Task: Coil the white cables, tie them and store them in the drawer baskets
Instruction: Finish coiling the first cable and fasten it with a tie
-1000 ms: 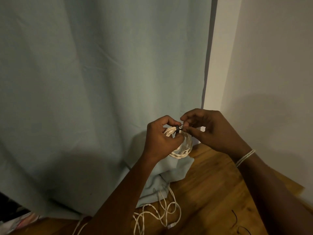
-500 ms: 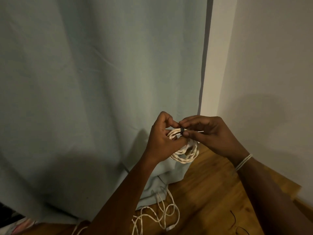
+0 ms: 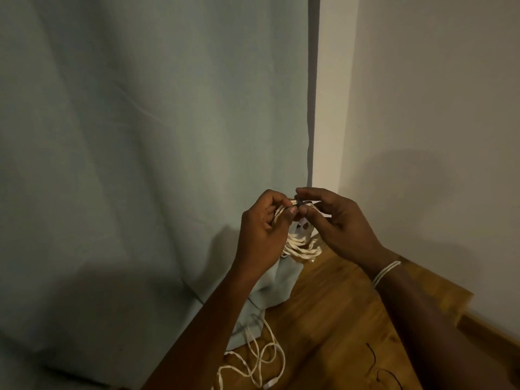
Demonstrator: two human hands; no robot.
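Two hands meet at chest height before a pale blue curtain [image 3: 140,164], and the step in hand looks like the tying. The left hand [image 3: 261,235] is curled around the coiled white cable [image 3: 301,246], thumb pressed on its top; the right hand [image 3: 337,223] pinches a small dark tie [image 3: 300,203] between thumb and forefinger at the coil's upper edge. Next, the tie probably needs cinching tight so the loops cannot spring apart. The coil hangs in several neat loops below the fingers, while another loose white cable [image 3: 261,361] lies tangled on the wooden floor [image 3: 337,319]. No drawer baskets show.
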